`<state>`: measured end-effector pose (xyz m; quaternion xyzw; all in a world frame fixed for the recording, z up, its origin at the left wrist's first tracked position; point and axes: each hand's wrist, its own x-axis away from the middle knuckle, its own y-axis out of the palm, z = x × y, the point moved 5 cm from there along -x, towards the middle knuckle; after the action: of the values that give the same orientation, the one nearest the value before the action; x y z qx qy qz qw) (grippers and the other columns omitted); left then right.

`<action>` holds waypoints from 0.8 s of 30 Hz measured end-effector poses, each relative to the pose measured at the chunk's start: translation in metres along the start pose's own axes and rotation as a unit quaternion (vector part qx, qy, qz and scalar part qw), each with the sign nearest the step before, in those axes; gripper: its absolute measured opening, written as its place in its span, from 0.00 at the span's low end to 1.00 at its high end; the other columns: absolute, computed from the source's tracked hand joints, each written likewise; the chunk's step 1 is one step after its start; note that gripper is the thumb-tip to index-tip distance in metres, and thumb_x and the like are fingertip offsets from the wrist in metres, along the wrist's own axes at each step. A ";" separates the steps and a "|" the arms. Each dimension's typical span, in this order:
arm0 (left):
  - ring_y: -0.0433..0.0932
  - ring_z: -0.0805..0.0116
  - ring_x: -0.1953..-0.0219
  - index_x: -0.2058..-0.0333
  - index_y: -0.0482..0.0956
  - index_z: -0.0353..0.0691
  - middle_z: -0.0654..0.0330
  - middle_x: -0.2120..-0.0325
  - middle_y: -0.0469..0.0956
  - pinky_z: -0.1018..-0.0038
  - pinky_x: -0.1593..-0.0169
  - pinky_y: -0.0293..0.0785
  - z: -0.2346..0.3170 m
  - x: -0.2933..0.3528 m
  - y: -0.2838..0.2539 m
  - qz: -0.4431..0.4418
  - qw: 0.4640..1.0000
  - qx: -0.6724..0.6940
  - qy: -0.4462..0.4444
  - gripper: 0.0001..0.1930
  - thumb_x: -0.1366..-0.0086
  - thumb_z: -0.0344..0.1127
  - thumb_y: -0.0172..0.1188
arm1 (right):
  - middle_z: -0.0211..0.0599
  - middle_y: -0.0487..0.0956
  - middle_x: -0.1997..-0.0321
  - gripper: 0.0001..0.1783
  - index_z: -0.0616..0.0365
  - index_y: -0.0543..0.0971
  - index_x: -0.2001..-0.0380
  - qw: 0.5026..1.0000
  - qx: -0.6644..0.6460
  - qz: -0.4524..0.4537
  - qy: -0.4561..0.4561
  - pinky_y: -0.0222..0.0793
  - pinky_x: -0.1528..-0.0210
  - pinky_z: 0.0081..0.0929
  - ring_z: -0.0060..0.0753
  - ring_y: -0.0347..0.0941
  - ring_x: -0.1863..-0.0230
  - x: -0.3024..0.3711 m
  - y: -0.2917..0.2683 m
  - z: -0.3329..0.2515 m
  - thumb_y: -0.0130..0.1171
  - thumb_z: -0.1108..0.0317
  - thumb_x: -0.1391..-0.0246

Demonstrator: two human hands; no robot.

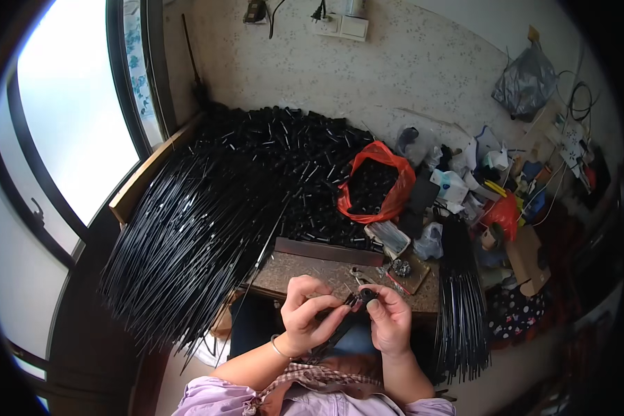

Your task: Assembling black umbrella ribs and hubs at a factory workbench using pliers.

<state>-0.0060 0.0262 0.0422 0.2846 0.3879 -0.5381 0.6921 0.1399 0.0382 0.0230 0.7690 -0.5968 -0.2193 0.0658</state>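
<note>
At lower centre, the left hand (308, 319) is pinching a dark piece (351, 300), the right hand (391, 324) gripping a round black part (368, 295), by the brown table (301, 276). Black pieces (284, 142) are lying heaped at upper centre before a patterned wall (423, 62); a window (69, 104) is glowing left. Lettering on the right-side clutter (452, 187) is blurring.

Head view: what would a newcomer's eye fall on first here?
Probably the big fan of long, thin black rods on the left, beside a heap of small black pieces against the wall. Next, the bright red bag at the heap's right side. Then, low in the centre, the left hand and right hand, their fingers holding small dark parts.
</note>
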 end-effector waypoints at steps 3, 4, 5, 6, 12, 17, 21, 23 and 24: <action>0.70 0.65 0.68 0.74 0.76 0.35 0.57 0.71 0.71 0.76 0.64 0.67 0.013 0.008 0.014 -0.015 0.997 0.020 -0.074 0.09 0.56 0.23 0.65 | 0.32 0.76 0.63 0.14 0.66 0.73 0.58 0.997 0.030 0.064 -0.040 0.63 0.54 0.17 0.20 0.70 0.61 0.022 -0.002 -0.007 0.55 0.73 0.48; 0.70 0.66 0.67 0.74 0.76 0.35 0.57 0.70 0.71 0.76 0.63 0.67 0.007 0.006 0.015 -0.031 0.993 0.064 -0.093 0.08 0.55 0.23 0.64 | 0.32 0.76 0.62 0.13 0.66 0.73 0.59 0.995 0.031 0.080 -0.054 0.63 0.54 0.17 0.20 0.70 0.61 0.019 -0.003 -0.007 0.55 0.74 0.49; 0.70 0.67 0.66 0.74 0.76 0.35 0.57 0.70 0.71 0.76 0.62 0.68 0.003 0.005 0.017 -0.049 0.987 0.107 -0.110 0.07 0.54 0.23 0.64 | 0.32 0.76 0.62 0.13 0.66 0.73 0.59 0.992 0.031 0.097 -0.070 0.63 0.54 0.17 0.20 0.70 0.61 0.016 -0.003 -0.007 0.56 0.75 0.49; 0.70 0.67 0.66 0.74 0.76 0.35 0.57 0.70 0.71 0.76 0.62 0.68 0.000 0.006 0.015 -0.046 0.987 0.107 -0.113 0.07 0.54 0.23 0.64 | 0.32 0.76 0.62 0.13 0.66 0.74 0.60 0.994 0.022 0.093 -0.059 0.63 0.54 0.17 0.20 0.70 0.61 0.016 -0.003 -0.005 0.57 0.75 0.51; 0.69 0.73 0.65 0.71 0.73 0.32 0.59 0.67 0.70 0.80 0.61 0.67 -0.007 0.010 0.016 -0.030 0.915 0.313 -0.253 0.06 0.48 0.22 0.61 | 0.33 0.73 0.62 0.14 0.62 0.75 0.61 0.998 -0.057 0.030 -0.023 0.62 0.54 0.19 0.22 0.69 0.61 0.010 0.002 0.002 0.61 0.74 0.54; 0.70 0.73 0.64 0.70 0.71 0.31 0.58 0.66 0.70 0.79 0.61 0.70 -0.006 0.008 0.015 -0.082 0.917 0.317 -0.229 0.08 0.48 0.24 0.61 | 0.31 0.70 0.63 0.13 0.62 0.77 0.65 0.995 0.072 0.046 -0.060 0.63 0.57 0.19 0.22 0.68 0.64 0.012 0.002 -0.009 0.63 0.70 0.56; 0.68 0.75 0.68 0.73 0.70 0.35 0.61 0.70 0.70 0.81 0.65 0.66 0.001 0.013 0.013 -0.038 0.922 0.293 -0.250 0.11 0.51 0.26 0.65 | 0.31 0.69 0.66 0.13 0.63 0.78 0.66 0.996 0.053 -0.007 -0.069 0.63 0.64 0.14 0.20 0.66 0.67 0.008 0.008 -0.007 0.64 0.72 0.58; 0.69 0.74 0.70 0.71 0.72 0.35 0.60 0.71 0.71 0.81 0.66 0.65 0.002 0.011 0.008 -0.058 0.943 0.236 -0.227 0.12 0.52 0.28 0.66 | 0.31 0.69 0.69 0.11 0.64 0.77 0.70 0.999 -0.017 -0.024 -0.014 0.62 0.69 0.13 0.19 0.65 0.70 0.006 0.000 0.003 0.65 0.71 0.59; 0.69 0.73 0.70 0.70 0.72 0.34 0.59 0.72 0.72 0.80 0.66 0.65 0.005 0.006 0.009 -0.087 0.965 0.176 -0.173 0.12 0.53 0.28 0.66 | 0.30 0.70 0.70 0.09 0.64 0.77 0.73 0.998 -0.053 -0.028 0.009 0.61 0.69 0.12 0.18 0.64 0.70 0.007 -0.006 0.008 0.65 0.71 0.58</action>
<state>0.0042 0.0207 0.0396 0.2695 0.1848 -0.6974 0.6379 0.1427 0.0349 0.0119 0.7831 -0.5617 -0.2452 0.1053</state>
